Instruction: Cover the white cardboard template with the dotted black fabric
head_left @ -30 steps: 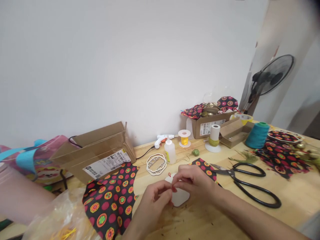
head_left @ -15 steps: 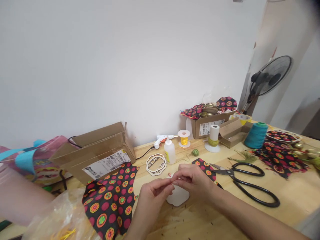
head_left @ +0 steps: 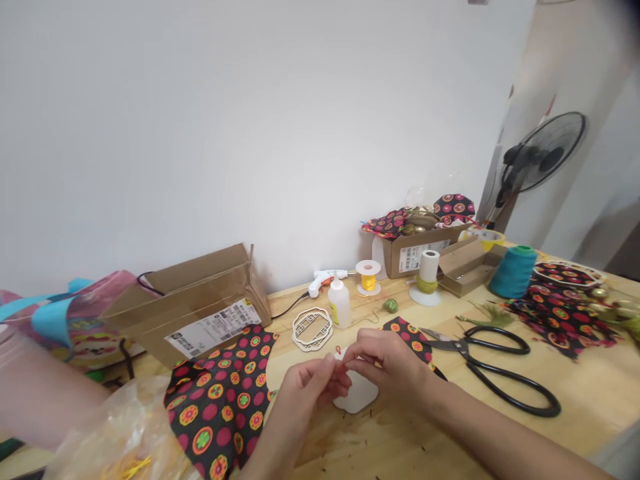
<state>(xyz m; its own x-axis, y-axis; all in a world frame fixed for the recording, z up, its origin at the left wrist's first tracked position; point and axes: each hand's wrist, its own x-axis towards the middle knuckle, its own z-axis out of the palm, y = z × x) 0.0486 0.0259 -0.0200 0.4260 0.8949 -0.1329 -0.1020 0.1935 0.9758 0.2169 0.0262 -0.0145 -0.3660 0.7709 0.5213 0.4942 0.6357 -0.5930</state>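
My left hand (head_left: 309, 392) and my right hand (head_left: 387, 363) meet over a small white scalloped piece (head_left: 359, 395) lying on the wooden table (head_left: 575, 373). Both hands pinch their fingertips together on a thin red thread (head_left: 339, 351) that loops up between them. A patch of black fabric with bright dots (head_left: 407, 331) pokes out behind my right hand. A bigger piece of the same dotted fabric (head_left: 220, 397) lies left of my left hand.
Large black scissors (head_left: 495, 363) lie right of my hands. Behind them are a wooden cut-out frame (head_left: 313, 329), a glue bottle (head_left: 341, 303), a glue gun (head_left: 325, 279), thread spools (head_left: 369, 276), a teal cone (head_left: 513, 271), cardboard boxes (head_left: 195, 303) and a fan (head_left: 543, 152).
My left hand's fingers have curled tighter towards my right hand's fingertips. Everything else has stayed put.
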